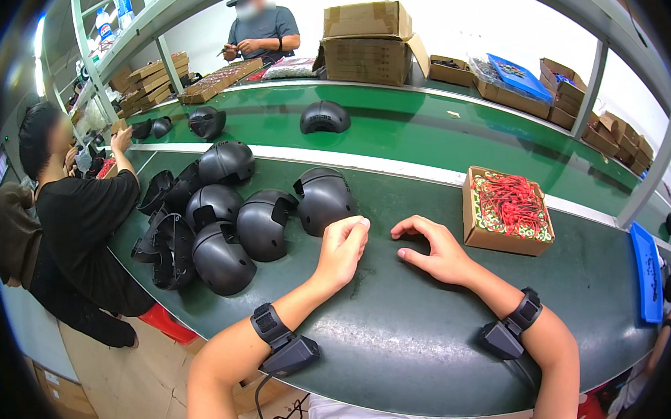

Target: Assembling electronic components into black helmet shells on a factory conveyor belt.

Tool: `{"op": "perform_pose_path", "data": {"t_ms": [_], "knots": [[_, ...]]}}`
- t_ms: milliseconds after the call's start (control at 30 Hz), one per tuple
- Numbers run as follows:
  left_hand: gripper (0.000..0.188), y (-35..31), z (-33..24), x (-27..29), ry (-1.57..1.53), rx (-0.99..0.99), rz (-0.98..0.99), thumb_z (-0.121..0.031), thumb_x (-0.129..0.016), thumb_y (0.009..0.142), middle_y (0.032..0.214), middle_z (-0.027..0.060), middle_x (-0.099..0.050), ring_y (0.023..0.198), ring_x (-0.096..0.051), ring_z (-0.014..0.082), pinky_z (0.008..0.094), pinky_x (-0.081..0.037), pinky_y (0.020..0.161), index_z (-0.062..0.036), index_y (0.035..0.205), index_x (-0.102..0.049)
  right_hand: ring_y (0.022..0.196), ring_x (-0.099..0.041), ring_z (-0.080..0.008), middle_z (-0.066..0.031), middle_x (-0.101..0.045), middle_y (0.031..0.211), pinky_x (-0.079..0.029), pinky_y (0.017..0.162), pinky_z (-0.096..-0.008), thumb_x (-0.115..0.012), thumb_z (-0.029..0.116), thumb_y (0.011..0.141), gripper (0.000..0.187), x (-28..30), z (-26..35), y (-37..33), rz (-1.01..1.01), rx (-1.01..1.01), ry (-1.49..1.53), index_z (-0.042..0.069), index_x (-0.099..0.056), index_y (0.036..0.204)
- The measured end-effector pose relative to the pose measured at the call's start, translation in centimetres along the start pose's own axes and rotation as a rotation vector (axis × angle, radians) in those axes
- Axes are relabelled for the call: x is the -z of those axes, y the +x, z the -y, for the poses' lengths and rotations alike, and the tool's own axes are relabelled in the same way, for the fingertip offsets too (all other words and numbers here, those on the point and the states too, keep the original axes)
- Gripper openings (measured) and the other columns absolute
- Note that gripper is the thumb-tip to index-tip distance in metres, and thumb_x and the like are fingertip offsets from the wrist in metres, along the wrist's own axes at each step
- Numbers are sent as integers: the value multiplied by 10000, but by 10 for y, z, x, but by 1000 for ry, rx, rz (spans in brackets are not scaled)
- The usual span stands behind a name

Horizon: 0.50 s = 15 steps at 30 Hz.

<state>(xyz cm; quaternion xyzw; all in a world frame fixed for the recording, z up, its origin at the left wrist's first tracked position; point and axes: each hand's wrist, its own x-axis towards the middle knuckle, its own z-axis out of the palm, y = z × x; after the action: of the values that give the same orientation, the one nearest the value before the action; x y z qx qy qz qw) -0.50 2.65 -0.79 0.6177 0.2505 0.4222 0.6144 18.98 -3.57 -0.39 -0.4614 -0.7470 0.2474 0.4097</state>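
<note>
My left hand (343, 249) is closed, its fingers curled in and the thumb against them; nothing shows in it. Just behind it stands a black helmet shell (326, 200), and I cannot tell whether they touch. My right hand (437, 253) hovers over the dark green bench, empty, with thumb and fingers apart. To the left of my hands, several more black helmet shells (264, 225) sit close together, beside black curved helmet parts (170, 251). A cardboard box (505, 241) packed with red wired parts (509, 202) rests beyond my right hand.
A green conveyor belt (399, 122) carries a black shell (325, 118) behind the white rail (397, 167). A blue tray (647, 274) lies at the right edge. One person (81, 213) works at the left, another (264, 34) across the belt, near cardboard boxes (366, 59).
</note>
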Motion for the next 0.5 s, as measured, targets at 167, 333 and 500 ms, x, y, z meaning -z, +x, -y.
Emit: {"op": "perform_pose_path", "data": {"t_ms": [167,333,500], "knots": [[352,1,5,-3,21,11,-21,-203,-448,971,572,-48,-333,488,-300,51,230,-286,459,-106,640,-378,1012,-602,-234,-121,-606,1041,-468,935,-349,-663,89,799,308,-1,-1,1,-3,2,5,4,-563,1078],[351,4,11,-7,-34,29,-31,-205,-458,967,574,-53,-347,495,-312,47,224,-282,454,-108,637,-390,921,-608,-163,-112,-588,1040,-488,838,-307,-685,110,811,383,4,-6,36,39,-184,177,1,-522,1140],[330,5,16,-9,-9,-33,-38,-163,-505,936,567,-57,-367,545,-320,33,260,-261,469,-23,643,-443,918,-607,-273,-175,-553,1055,-485,829,-380,-691,209,777,503,0,-7,132,-55,57,-354,25,-480,1195]]}}
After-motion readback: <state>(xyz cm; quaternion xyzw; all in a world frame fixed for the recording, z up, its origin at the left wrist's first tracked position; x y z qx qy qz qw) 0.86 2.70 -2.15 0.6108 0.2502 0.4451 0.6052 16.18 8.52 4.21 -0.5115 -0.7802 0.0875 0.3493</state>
